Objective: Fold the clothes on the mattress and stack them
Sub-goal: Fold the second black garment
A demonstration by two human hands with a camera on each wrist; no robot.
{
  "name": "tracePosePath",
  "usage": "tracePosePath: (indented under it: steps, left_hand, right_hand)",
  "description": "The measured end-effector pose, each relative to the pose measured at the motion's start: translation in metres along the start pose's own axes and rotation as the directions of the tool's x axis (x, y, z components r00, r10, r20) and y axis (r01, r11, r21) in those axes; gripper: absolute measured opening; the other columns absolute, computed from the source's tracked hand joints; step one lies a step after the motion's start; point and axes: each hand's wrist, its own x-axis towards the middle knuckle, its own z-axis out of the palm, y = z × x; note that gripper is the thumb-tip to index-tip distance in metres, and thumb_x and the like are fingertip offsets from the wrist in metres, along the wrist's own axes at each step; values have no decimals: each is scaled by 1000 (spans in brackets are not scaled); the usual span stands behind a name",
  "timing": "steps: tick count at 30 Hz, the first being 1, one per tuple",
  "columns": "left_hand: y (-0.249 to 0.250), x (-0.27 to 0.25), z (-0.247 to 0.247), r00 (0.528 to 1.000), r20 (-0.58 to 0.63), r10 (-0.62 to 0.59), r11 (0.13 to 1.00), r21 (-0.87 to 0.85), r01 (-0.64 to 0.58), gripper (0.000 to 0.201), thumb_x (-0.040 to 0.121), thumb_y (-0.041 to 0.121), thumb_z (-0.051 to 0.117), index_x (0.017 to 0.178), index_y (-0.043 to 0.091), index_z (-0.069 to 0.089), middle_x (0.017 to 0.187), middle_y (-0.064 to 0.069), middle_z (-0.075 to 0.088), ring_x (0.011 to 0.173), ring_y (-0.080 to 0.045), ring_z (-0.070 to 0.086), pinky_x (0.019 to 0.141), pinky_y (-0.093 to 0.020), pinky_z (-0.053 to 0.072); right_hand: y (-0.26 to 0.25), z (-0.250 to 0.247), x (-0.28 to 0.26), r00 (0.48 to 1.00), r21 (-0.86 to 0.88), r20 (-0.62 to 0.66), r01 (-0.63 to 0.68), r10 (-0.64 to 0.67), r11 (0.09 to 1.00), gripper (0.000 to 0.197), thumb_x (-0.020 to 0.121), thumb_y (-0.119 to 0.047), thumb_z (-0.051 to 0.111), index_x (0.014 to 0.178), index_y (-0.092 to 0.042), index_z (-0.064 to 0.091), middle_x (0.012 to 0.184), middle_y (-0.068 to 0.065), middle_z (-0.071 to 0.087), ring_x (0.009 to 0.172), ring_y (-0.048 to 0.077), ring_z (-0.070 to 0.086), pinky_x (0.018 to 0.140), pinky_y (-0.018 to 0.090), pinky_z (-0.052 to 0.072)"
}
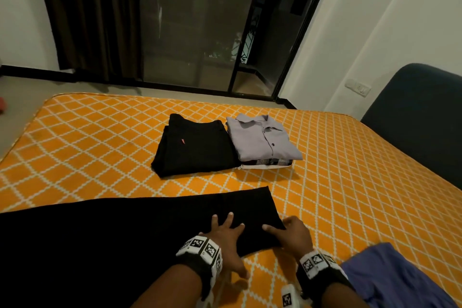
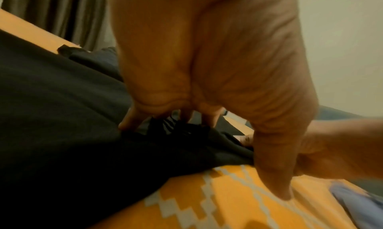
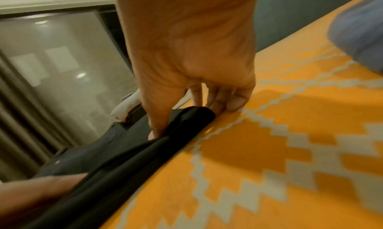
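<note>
A long black garment point(image 1: 125, 227) lies flat across the near part of the orange mattress point(image 1: 350, 170), its narrow end pointing right. My left hand point(image 1: 225, 232) rests on that end with fingers spread and pressing down; its thumb lies on the mattress. At the end's near corner my right hand point(image 1: 290, 232) pinches the hem. In the right wrist view the thumb point(image 3: 157, 121) is on top of the black hem point(image 3: 186, 122) and the fingers are tucked beside and under it. Further back, folded black trousers point(image 1: 195, 147) lie beside a folded grey shirt point(image 1: 262, 137).
The grey shirt tops a small pile with other folded fabric under it. A loose blue garment point(image 1: 395, 277) lies at the near right corner. A dark blue chair point(image 1: 420, 117) stands at the mattress's right side. A glass door and curtain are beyond the far edge.
</note>
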Motion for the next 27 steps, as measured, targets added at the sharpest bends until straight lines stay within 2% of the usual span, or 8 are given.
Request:
tracePosePath:
  steps: [5,10,14,16,19,21,23,27]
  left_hand:
    - [-16,-18,2,993,-116,31,973,-223,-56,105,75,60,81,161,34,27,173,4,-5,158,-32,-12,125,-63,15]
    - [-45,-53,-4,970,-242,-33,871,-483,-91,86,79,57,79,154,32,45,165,4,34,153,-23,29,122,-36,29]
    - [-59,-91,-18,938,-294,-185,395,-896,-203,48,95,57,60,128,23,65,110,11,68,114,-17,63,96,-35,46]
    - [-74,-114,-32,944,-214,-252,133,-974,-185,48,102,66,40,120,27,62,111,6,67,112,-21,63,86,-39,51]
    - [-113,-138,-41,923,-176,-343,-5,-982,-189,66,91,79,44,124,26,68,119,-4,74,111,-29,69,81,-48,63]
    - [-140,-146,-35,871,-132,-474,101,-990,-94,87,84,74,63,146,14,52,136,-10,65,116,-31,66,83,-53,62]
    - [-165,-148,-23,792,-154,-591,317,-947,52,110,86,56,76,162,8,14,152,-13,46,125,-32,60,82,-45,63]
    - [-165,-150,-12,732,-480,-484,842,-483,240,108,86,48,76,161,12,7,158,-13,29,141,-35,41,107,-43,47]
  right_hand:
    - [-20,-13,-6,996,430,64,-85,63,899,28,79,-12,89,74,0,64,71,17,68,64,28,66,53,33,50]
    - [-99,-37,-54,981,412,-85,193,-174,890,15,86,-10,74,91,-10,61,88,18,68,80,33,67,66,46,54]
    - [-179,-29,-116,845,93,-153,529,-513,844,28,78,-21,78,89,-26,53,82,-2,61,76,24,62,61,39,45]
    - [-210,-6,-148,798,-30,-101,595,-595,803,31,77,-29,75,92,-29,48,82,-5,59,78,25,60,60,36,39]
    - [-239,46,-183,723,24,120,683,-681,730,23,81,-34,72,95,-29,53,85,-8,64,77,15,62,58,32,43]
    - [-244,76,-184,737,171,273,596,-618,785,13,87,-36,74,91,-31,63,87,-11,69,79,3,66,68,32,55]
    - [-236,88,-167,828,181,207,490,-520,853,9,88,-34,76,91,-32,68,94,-13,72,90,6,70,84,37,59]
    - [-197,83,-115,960,-130,24,279,-278,951,50,80,-52,78,113,-20,59,113,4,64,110,31,65,81,39,53]
